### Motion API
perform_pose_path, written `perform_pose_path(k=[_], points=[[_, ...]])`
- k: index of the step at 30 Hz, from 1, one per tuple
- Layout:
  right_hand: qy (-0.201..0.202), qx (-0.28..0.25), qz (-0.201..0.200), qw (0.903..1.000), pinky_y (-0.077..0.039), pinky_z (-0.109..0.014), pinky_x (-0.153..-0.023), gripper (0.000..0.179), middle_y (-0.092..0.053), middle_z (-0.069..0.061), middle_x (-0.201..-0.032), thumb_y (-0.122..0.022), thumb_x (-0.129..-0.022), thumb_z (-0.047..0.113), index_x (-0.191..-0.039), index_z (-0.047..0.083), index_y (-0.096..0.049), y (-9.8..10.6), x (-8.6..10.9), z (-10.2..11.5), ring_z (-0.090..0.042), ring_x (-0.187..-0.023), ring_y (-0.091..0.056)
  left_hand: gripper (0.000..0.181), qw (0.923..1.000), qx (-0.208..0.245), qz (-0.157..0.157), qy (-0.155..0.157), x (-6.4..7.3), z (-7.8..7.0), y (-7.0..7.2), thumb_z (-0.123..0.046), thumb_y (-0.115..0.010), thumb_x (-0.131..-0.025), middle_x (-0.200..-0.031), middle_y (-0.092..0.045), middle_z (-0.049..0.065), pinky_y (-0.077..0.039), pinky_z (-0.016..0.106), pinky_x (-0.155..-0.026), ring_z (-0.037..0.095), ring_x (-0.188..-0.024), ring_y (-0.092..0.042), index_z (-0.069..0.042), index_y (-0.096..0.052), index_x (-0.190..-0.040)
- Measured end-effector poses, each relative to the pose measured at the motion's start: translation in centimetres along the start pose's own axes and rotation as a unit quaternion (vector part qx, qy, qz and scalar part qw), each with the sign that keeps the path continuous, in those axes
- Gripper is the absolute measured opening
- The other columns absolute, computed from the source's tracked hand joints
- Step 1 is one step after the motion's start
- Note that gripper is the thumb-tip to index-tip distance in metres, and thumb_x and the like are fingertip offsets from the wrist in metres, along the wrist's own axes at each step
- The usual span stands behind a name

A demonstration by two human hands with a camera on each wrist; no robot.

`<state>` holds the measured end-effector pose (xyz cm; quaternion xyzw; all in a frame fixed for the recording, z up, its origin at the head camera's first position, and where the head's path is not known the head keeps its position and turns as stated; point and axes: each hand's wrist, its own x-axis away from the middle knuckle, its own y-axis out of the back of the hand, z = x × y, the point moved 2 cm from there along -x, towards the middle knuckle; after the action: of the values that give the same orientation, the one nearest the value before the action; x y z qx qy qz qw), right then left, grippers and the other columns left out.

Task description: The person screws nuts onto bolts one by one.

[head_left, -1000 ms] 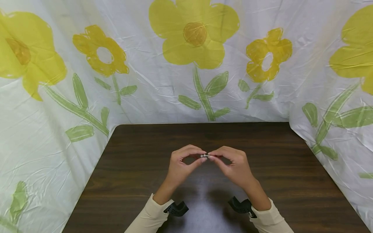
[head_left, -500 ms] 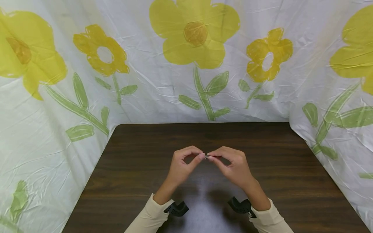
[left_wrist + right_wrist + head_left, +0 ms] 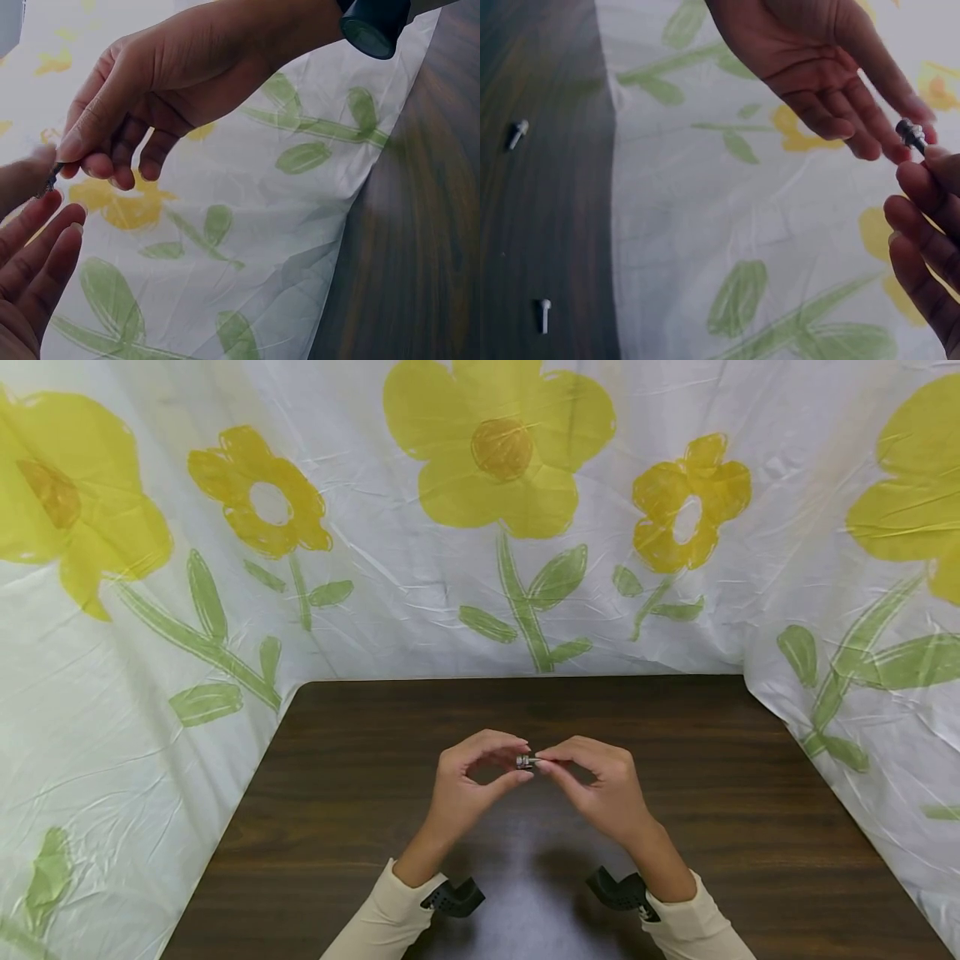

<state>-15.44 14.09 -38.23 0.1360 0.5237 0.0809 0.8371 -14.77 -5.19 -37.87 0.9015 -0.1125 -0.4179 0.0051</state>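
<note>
"Fingertips (image 3: 514, 743) of the left hand (image 3: 456, 781), mid-frame in the head view, no longer pinch the small silver-grey metal bolt (image 3: 524, 762). They stand parted on either side of its thick, ringed end."

"So what carries it?"

"The right hand (image 3: 617, 785), just right of centre: thumb and forefinger pinch the thin end. My judgement is that the bolt now depends on that pinch alone, leaving the ringed end free to be handled."

"And what can't you make out, left to right?"

"At the left edge of the left wrist view, the left hand is cut off and the bolt is a dim, blurred sliver. At the left of the right wrist view, a loose silver metal bolt (image 3: 516, 135) and, lower down, a second loose silver bolt (image 3: 545, 315) lie on the dark brown wood-grain table (image 3: 562, 217); the head view shows neither. Farther right, the right hand hides the held bolt's tip. Whether those rings are a separate nut, I can't tell."
</note>
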Motion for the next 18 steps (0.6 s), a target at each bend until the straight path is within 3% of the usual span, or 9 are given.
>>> perform_pose_path(k=[4, 9, 14, 18], points=[[0.001, -0.014, 0.000, 0.9999, -0.057, -0.023, -0.070, 0.018, -0.075, -0.007, -0.088, -0.081, -0.083, -0.003, -0.099, 0.004, -0.077, 0.0, 0.0, 0.0, -0.018, -0.075, -0.071, 0.037, 0.9997, -0.004, 0.003, -0.026, 0.6, 1.4, 0.1, 0.023, -0.079, -0.071, -0.096, -0.070, 0.018, -0.061, 0.039, -0.067, 0.021, -0.082, -0.069, 0.005, -0.071, -0.103], [0.005, -0.025, 0.000, 0.9997, -0.058, -0.025, -0.069, 0.021, -0.075, -0.007, -0.087, -0.082, -0.081, -0.006, -0.099, 0.004, -0.077, -0.1, 0.1, 0.0, -0.018, -0.074, -0.071, 0.034, 0.9995, -0.006, 0.003, -0.030, 1.0, 2.5, 0.2, 0.019, -0.080, -0.073, -0.095, -0.071, 0.015, -0.061, 0.035, -0.068, 0.021, -0.082, -0.068, 0.001, -0.074, -0.101], [0.008, -0.025, -0.003, 0.9997, -0.057, -0.024, -0.070, 0.014, -0.075, -0.007, -0.086, -0.081, -0.085, 0.001, -0.098, 0.004, -0.077, -0.1, 0.1, -0.1, -0.018, -0.074, -0.071, 0.029, 0.9996, -0.021, -0.006, -0.020, 1.0, 2.2, 0.1, 0.015, -0.081, -0.077, -0.093, -0.072, 0.013, -0.061, 0.035, -0.068, 0.020, -0.083, -0.069, -0.001, -0.075, -0.100], [0.013, -0.021, -0.003, 0.9997, -0.057, -0.024, -0.069, 0.011, -0.075, -0.007, -0.085, -0.076, -0.093, 0.014, -0.096, 0.003, -0.077, -0.2, 0.1, -0.1, -0.018, -0.073, -0.070, 0.022, 0.9994, -0.030, -0.018, 0.002, 0.4, 0.6, -0.1, 0.016, -0.077, -0.079, -0.088, -0.072, 0.014, -0.060, 0.034, -0.066, 0.016, -0.081, -0.068, 0.002, -0.074, -0.095]])
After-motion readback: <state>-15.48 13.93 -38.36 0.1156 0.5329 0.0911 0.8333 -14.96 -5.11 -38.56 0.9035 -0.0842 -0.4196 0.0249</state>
